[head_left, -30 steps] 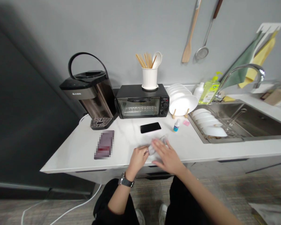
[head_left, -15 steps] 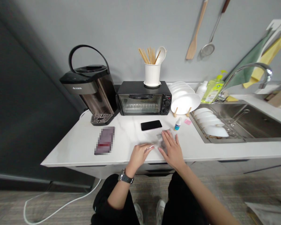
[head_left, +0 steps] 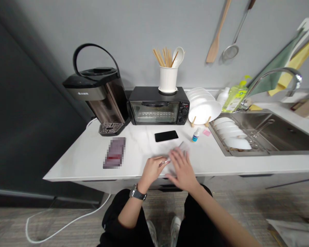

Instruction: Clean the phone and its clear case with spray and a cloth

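Observation:
My left hand (head_left: 152, 168), with a watch on its wrist, rests at the front edge of the white counter (head_left: 77, 161), its fingers pinched on one end of a thin clear film (head_left: 181, 148). My right hand (head_left: 181, 168) lies flat on that film, fingers stretched and pointing away from me. A black phone (head_left: 166, 136) lies just behind the hands, apart from them. A small bottle with a blue label (head_left: 195, 136) stands to the phone's right, beside a small pink piece (head_left: 206, 133).
At the back stand a black water boiler (head_left: 99, 96), a black toaster oven (head_left: 157, 106) with a white utensil holder (head_left: 168, 77) on top, and a rack of white plates (head_left: 203, 109). A blurred dark item (head_left: 115, 153) lies left. The sink (head_left: 270, 132) holds bowls (head_left: 233, 137).
My right hand slid away over the film toward the small bottle, then drew back toward me. My left hand stayed pinched at the film's near end. The camera tilted slightly.

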The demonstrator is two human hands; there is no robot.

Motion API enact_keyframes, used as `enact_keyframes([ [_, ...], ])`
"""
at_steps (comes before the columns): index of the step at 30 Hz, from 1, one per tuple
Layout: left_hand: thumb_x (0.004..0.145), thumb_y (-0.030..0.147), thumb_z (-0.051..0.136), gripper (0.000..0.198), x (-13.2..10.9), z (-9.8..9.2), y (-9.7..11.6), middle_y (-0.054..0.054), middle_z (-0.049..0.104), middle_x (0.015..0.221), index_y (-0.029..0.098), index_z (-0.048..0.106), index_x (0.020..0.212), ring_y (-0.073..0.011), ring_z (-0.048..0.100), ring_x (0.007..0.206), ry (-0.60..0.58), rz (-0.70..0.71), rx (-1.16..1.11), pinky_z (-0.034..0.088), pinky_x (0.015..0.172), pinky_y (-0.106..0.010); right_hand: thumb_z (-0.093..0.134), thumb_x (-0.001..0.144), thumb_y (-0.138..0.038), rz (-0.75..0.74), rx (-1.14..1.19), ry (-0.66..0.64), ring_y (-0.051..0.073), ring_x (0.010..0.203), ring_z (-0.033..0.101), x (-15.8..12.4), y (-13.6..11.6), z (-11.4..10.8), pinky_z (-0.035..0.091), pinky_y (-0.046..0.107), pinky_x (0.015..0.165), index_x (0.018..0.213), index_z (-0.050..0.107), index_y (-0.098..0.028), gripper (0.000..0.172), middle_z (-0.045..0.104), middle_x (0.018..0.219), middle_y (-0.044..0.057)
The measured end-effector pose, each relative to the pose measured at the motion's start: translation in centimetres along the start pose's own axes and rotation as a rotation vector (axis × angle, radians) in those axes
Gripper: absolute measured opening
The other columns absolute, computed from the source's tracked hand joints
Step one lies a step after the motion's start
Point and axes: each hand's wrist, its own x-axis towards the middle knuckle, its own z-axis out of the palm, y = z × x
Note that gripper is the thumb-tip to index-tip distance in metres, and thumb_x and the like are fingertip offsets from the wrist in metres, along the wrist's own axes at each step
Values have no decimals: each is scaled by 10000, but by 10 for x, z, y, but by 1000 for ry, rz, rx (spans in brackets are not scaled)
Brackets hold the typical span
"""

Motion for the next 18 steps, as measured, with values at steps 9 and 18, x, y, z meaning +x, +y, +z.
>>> enact_keyframes([
  [9, 965, 94, 608, 215, 3, -2, 2, -60, 795, 1013, 200, 794, 990, -203, 747, 900, -22, 11, 17, 559, 823, -291, 418, 1047, -535, 51, 26, 18, 376, 1466, 418, 4, -6, 8, 203, 645, 1234, 1636, 248, -104, 749, 521, 1527, 220],
  [18, 944, 47, 581, 240, 2, 0, -2, -73, 788, 941, 173, 785, 958, -199, 735, 847, -2, -8, -2, 556, 794, -286, 443, 1033, -587, 151, -10, 66, 402, 1530, 305, 11, -15, 9, 248, 656, 1217, 1621, 265, -83, 794, 442, 1577, 252],
])
